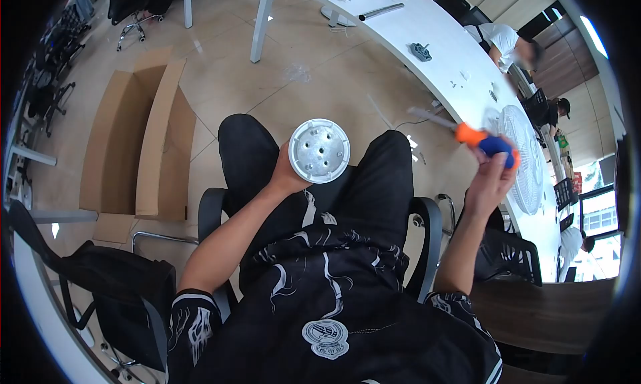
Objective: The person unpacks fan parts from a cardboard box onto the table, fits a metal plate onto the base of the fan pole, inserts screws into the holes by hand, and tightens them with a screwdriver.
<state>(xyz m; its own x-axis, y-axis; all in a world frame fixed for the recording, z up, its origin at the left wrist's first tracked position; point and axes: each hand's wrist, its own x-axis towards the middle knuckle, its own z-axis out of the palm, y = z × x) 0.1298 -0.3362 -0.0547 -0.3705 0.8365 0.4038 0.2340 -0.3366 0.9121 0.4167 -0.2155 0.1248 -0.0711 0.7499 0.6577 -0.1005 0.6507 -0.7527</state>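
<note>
Head view: screwdriver (470,135) on the right, round white part (319,151) between the knees (390,150)

The left grip (286,173) is wrapped around the side of the round white part, whose holed metal face turns up toward the camera. The right grip (493,177) pinches the blue end of the screwdriver's handle, well apart from that part; the blurred shaft (437,118) points up and left. Just beside this hand, a white fan guard (527,157) lies on the tabletop (434,30). A cardboard box (175,150) sits on the floor (227,70) to the left.
</note>
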